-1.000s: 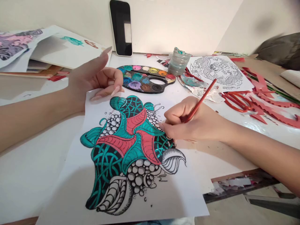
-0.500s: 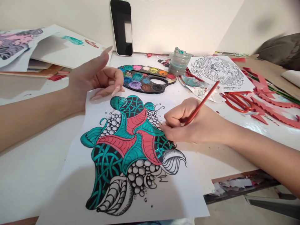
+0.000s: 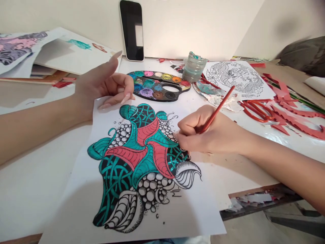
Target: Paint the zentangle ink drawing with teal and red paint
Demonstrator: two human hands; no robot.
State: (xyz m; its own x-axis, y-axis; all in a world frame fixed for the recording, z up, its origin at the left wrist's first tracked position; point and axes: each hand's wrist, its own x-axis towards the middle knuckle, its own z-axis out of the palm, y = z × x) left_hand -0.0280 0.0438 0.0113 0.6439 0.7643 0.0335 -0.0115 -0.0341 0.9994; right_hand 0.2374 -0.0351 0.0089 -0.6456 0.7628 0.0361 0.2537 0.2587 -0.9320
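Right hand (image 3: 205, 130) closed in a pencil grip on a red-handled paintbrush (image 3: 218, 108), long axis slanting up and rightward, tip hidden behind the fingers, over the inked drawing sheet (image 3: 200, 206); left hand (image 3: 104, 89) half-open, empty, at the sheet's top edge.

Paint palette (image 3: 181, 88) just beyond left hand (image 3: 104, 89)

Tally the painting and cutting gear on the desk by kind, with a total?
Paint palette: 1
Paint-smeared jar: 1
Scissors: 1
Red-handled brush or pencil: 1
Total: 4
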